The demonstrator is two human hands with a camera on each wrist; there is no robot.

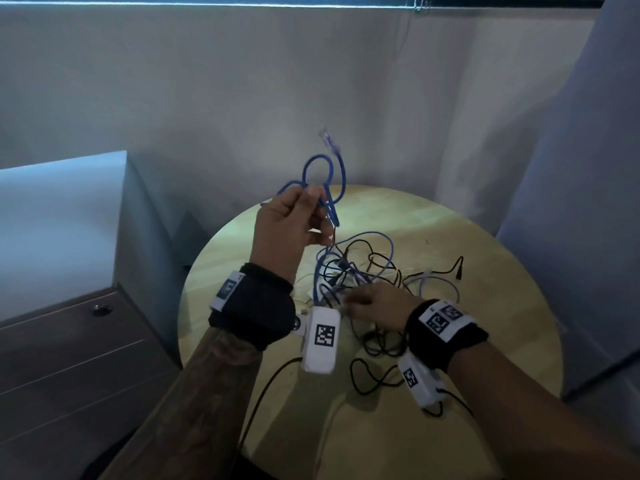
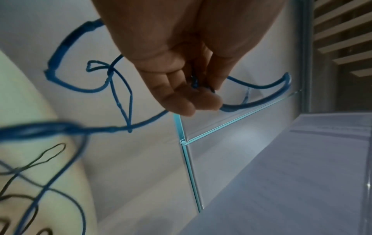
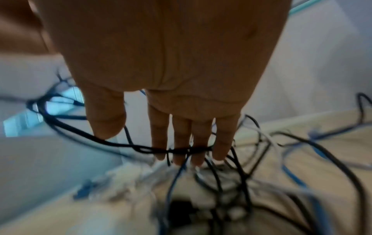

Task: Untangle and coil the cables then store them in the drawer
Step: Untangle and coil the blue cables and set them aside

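Note:
My left hand point(image 1: 294, 216) is raised above the round wooden table point(image 1: 485, 306) and pinches a blue network cable point(image 1: 323, 164) between thumb and curled fingers; the left wrist view shows the same blue cable point(image 2: 60, 52) looping out on both sides of the fingers point(image 2: 187, 98). Its clear plug point(image 1: 325, 135) sticks up above the loops. The cable runs down into a tangle of black, blue and white cables point(image 1: 367, 271) on the table. My right hand point(image 1: 377, 306) lies low on that tangle with straight fingers point(image 3: 181, 143); a black cable point(image 3: 120, 143) crosses them.
A drawer cabinet point(image 1: 69, 358) with a round lock stands to the left of the table, beside a white unit point(image 1: 59, 220). A white wall is close behind. A black cable with a plug point(image 1: 459, 266) trails toward the table's right side.

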